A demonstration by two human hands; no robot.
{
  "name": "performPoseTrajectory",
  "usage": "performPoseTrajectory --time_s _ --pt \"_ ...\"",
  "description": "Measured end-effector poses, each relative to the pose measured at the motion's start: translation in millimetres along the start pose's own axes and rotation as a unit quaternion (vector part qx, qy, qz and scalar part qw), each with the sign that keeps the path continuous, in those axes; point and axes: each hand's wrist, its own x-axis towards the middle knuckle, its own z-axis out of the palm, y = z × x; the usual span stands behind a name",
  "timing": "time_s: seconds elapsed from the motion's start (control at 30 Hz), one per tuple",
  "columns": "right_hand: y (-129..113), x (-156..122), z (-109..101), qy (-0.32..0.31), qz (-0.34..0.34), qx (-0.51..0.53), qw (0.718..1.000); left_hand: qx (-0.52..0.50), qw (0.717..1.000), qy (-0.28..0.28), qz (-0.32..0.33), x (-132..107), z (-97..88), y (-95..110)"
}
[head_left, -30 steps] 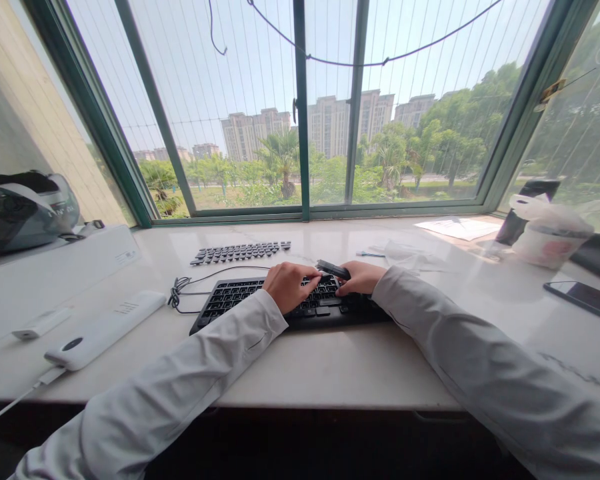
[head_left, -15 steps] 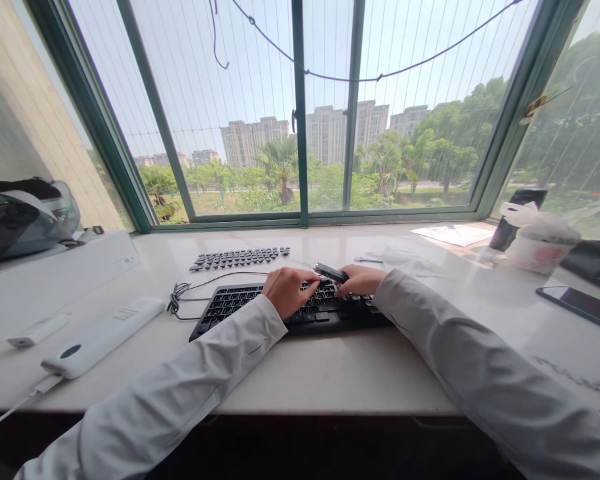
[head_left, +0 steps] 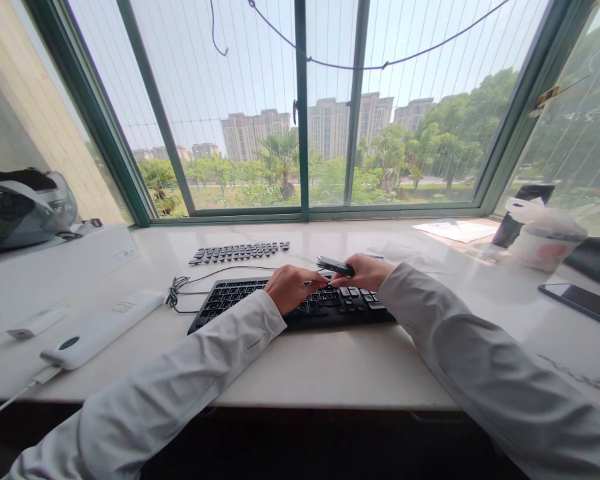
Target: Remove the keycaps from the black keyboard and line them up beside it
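Observation:
A black keyboard (head_left: 300, 319) lies on the white counter, with many keycaps gone from its left and middle parts; keys (head_left: 357, 300) remain at its right end. Above it, my left hand (head_left: 293, 288) has thumb and fingers pinched together, and whatever is between them is too small to make out. My right hand (head_left: 365, 272) grips a small black tool (head_left: 336, 266) with a metallic-looking end pointing left. The fingertips of both hands meet or nearly meet over the keyboard. Behind it, loose black keycaps (head_left: 240, 253) stand in rows.
A bundled black cable (head_left: 177, 293) lies left of the keyboard. Further left are a white power bank (head_left: 103, 330) with a cord and a white box (head_left: 105, 253). On the right are a phone (head_left: 583, 303), a bagged cup (head_left: 545, 243) and paper (head_left: 455, 231). Windows stand behind.
My right hand has lifted and shifted slightly right with the black tool, showing more right-end keys. My left fingertips have moved right, toward the right hand's fingertips. The view has tilted slightly.

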Motion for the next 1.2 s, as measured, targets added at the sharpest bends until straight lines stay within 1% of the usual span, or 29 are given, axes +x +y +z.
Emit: performPoseTrajectory --time_s 0.13,0.23,0.37,0.43,0.57,0.7,0.83,1.0,1.1,1.2 --pt "0.3 -0.6 0.2 0.016 -0.029 -0.021 0.999 0.031 0.999 -0.021 -0.005 -0.3 2.1 -3.8" --pt "-0.3 -0.8 0.9 0.021 -0.047 -0.024 0.998 0.055 0.997 -0.043 0.01 -0.8 2.6 -5.1" --pt "-1.4 -1.4 1.7 0.021 -0.047 -0.04 0.998 0.087 0.994 -0.062 0.015 -1.4 2.5 -4.4" --pt "-1.5 -2.3 1.3 0.015 -0.058 -0.042 0.997 0.092 0.994 -0.066 0.011 -1.6 2.0 -3.9" --pt "0.1 -4.0 -0.8 -0.004 -0.083 -0.03 0.996 0.049 0.997 -0.066 0.005 -1.6 0.8 -3.8" --pt "4.0 -2.9 -3.0 -0.009 -0.094 0.008 0.996 -0.039 0.998 -0.056 -0.018 -0.2 -0.7 -3.5" --pt "8.6 -0.5 -5.9 0.015 -0.105 0.036 0.994 -0.13 0.989 -0.04 -0.057 2.9 -4.5 0.0" --pt "12.2 1.3 -6.6 0.053 -0.125 0.072 0.988 -0.152 0.986 -0.003 -0.063 4.5 -8.9 3.2" --pt "12.9 1.2 -5.6 0.059 -0.132 0.08 0.986 -0.16 0.985 0.0 -0.062 4.1 -9.4 2.3" --pt "13.5 1.0 -5.7 0.051 -0.126 0.094 0.986 -0.165 0.984 -0.004 -0.073 4.1 -9.0 0.5"
